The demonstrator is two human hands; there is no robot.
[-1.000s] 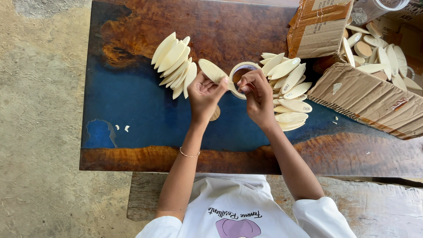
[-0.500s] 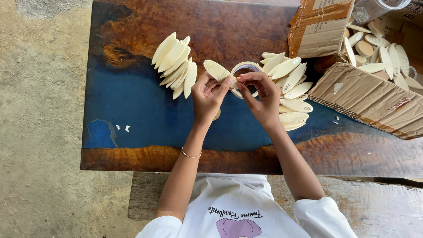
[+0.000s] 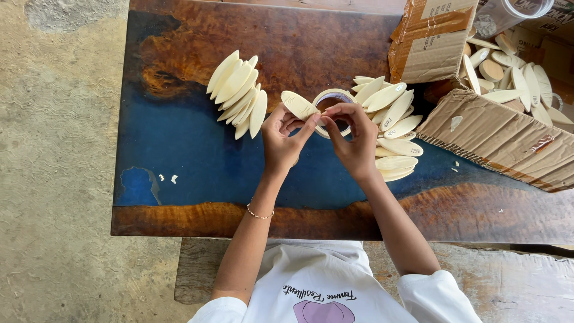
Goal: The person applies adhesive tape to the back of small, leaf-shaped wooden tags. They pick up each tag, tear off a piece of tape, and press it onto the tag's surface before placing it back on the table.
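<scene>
Holding a pale oval piece (image 3: 299, 104) just above the middle of the frame, the left hand (image 3: 284, 140) pinches it between thumb and fingers, its long end pointing toward the upper left. The right hand (image 3: 353, 140) sits just beside it, fingers curled narrow on a tape roll (image 3: 332, 100) that stands behind both hands; thumb and forefinger meet at the roll's near rim, right next to the oval's inner end. Whether tape already bridges roll and oval is too small to tell.

Both hands hover over the table (image 3: 179, 149), whose centre is blue and whose edges are brown wood. Left of the hands, a fanned stack of ovals (image 3: 239, 93) lies in the upper middle-left. To the right, touching distance from the right hand, a second, looser pile (image 3: 394, 131) spreads across the blue. In the upper right corner, an open cardboard box (image 3: 496, 137) holds more ovals (image 3: 514, 75). A thin bracelet (image 3: 260, 214) circles the left wrist.
</scene>
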